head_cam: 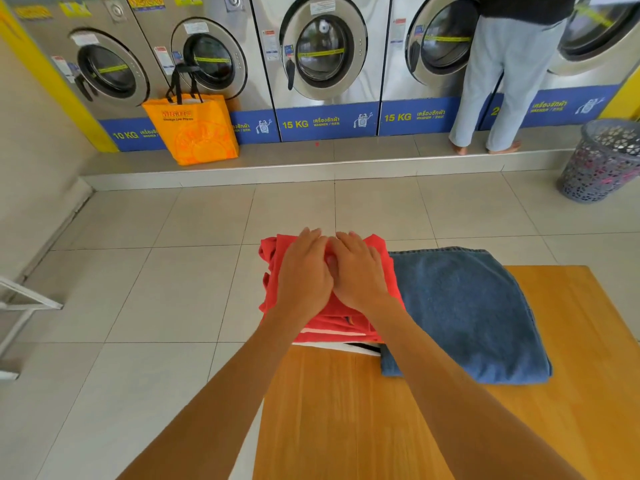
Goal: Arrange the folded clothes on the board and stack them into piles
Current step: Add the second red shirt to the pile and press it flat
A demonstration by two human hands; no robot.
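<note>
Both hands, left hand (304,271) beside right hand (358,271), flat atop red pile (388,282).

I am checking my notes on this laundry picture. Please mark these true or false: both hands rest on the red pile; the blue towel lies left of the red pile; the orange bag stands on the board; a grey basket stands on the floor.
1. Left hand and right hand rest on the red pile: true.
2. The blue towel lies left of it: false, right.
3. The orange bag stands on the board: false, on the step by the washers.
4. A grey basket stands on the floor: true.
</note>
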